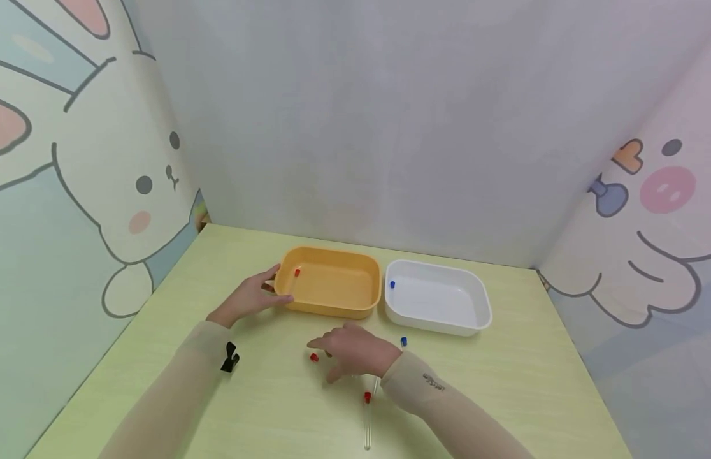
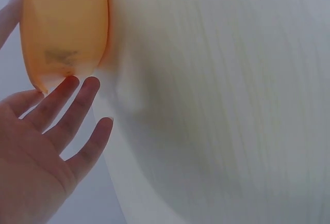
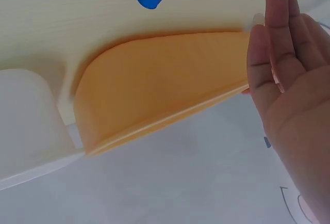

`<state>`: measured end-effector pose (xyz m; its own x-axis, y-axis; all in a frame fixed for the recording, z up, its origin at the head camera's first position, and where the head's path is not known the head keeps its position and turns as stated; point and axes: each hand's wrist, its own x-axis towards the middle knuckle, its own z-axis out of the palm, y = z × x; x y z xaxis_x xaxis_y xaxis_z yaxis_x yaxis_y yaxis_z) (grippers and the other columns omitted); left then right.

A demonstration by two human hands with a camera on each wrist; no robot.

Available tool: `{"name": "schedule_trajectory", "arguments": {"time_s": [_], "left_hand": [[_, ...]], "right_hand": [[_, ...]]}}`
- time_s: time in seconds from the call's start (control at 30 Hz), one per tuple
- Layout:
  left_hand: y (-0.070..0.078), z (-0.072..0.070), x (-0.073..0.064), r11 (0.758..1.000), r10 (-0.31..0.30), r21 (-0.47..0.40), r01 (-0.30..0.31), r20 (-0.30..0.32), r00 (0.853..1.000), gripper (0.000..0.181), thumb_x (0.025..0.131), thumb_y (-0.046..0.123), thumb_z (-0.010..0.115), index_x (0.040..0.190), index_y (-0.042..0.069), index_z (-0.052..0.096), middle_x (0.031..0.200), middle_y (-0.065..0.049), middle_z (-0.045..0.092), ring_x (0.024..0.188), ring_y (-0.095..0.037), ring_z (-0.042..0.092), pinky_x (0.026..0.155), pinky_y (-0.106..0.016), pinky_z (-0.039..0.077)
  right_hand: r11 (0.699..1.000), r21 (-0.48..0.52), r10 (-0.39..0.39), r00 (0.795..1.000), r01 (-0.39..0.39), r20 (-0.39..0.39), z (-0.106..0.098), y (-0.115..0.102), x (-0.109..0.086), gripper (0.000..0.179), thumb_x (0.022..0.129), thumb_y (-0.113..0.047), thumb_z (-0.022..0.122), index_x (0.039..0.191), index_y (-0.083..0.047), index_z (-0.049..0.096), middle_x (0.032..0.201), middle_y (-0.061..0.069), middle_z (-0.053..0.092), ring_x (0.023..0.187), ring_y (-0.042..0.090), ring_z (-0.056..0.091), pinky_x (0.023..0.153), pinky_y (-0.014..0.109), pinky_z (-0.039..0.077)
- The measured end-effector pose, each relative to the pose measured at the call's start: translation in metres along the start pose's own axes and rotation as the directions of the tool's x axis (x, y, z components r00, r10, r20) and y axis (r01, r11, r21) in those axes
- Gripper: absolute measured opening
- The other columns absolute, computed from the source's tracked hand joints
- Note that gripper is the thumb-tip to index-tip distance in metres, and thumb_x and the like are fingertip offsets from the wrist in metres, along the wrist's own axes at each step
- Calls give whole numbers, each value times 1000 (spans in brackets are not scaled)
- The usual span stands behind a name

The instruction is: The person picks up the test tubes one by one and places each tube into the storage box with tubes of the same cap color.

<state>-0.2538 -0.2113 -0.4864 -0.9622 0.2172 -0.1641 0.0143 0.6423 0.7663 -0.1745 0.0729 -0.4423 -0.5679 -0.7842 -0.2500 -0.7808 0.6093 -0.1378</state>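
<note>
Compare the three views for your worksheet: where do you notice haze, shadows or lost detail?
Head view: soft, fairly even light, though the clear tube looks faint against the table; left wrist view: dim and hazy, a broad shadow across the table, a dark smudge on the orange tray too blurred to identify; right wrist view: brighter, the white tray pale and nearly featureless.

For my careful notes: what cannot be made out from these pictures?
- Head: lettering on the beige right sleeve, too small.
- Head: part of the blue-capped clear tube, hidden by that sleeve.
- Left wrist: dark mark on the orange rounded tray, blurred.
- Right wrist: the white rounded tray, cut off by the left edge.
</note>
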Motion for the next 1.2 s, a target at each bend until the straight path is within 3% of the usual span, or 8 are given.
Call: {"name": "schedule_trajectory", "arguments": {"time_s": [0.27, 0.37, 0.47, 0.6, 0.8, 1.2], "left_hand": [[3, 0, -1, 1000, 7, 4, -7, -2, 1000, 105, 88, 49, 79, 165, 10, 21, 150, -20, 52, 125, -35, 60, 87, -36, 59], [2, 0, 0, 1000, -1, 3, 1, -2, 1000, 107, 86, 53, 80, 165, 10, 21, 151, -20, 52, 126, -35, 60, 87, -36, 59], [1, 1, 1, 1000, -7, 1, 7, 1, 1000, 112, 83, 59, 80, 165, 11, 20, 150, -20, 53, 126, -35, 60, 88, -37, 59], [0, 2, 1, 1000, -13, 0, 13, 3, 1000, 112, 82, 60, 80, 166, 14, 21, 150, -20, 54, 127, -35, 60, 89, -38, 59], [0, 1, 2, 1000, -20, 8, 20, 6, 1000, 114, 82, 61, 80, 166, 13, 20, 150, -20, 54, 127, -35, 60, 89, -38, 58], [1, 0, 0, 1000, -9, -4, 9, 1, 1000, 109, 84, 56, 80, 165, 13, 22, 149, -19, 55, 124, -34, 61, 83, -33, 58]], "right_hand": [[998, -53, 15, 999, -14, 29, 7, -5, 8, 65, 80, -41, 88, 139, -29, 63, 109, -16, 74, 88, 1, 61, 87, 24, 47], [998, -65, 23, 999, -20, 38, 9, -6, 10, 55, 82, -37, 87, 132, -29, 67, 101, -18, 74, 81, 0, 58, 80, 22, 45], [997, -68, 24, 999, -21, 48, 14, -5, 13, 44, 85, -31, 84, 126, -29, 69, 81, -17, 66, 70, 2, 51, 74, 21, 43], [998, -29, 50, 997, -48, 65, 18, -4, 16, 38, 88, -24, 81, 122, -26, 66, 68, -12, 53, 62, 6, 47, 66, 21, 42], [990, 84, 105, 989, -114, 100, 17, -8, 19, 38, 91, -25, 81, 124, -25, 63, 74, -9, 57, 63, 9, 51, 64, 21, 46], [971, 219, 105, 994, -95, -34, -10, 3, 14, 38, 91, -22, 80, 124, -23, 60, 75, -12, 58, 64, 3, 53, 61, 16, 45]]}}
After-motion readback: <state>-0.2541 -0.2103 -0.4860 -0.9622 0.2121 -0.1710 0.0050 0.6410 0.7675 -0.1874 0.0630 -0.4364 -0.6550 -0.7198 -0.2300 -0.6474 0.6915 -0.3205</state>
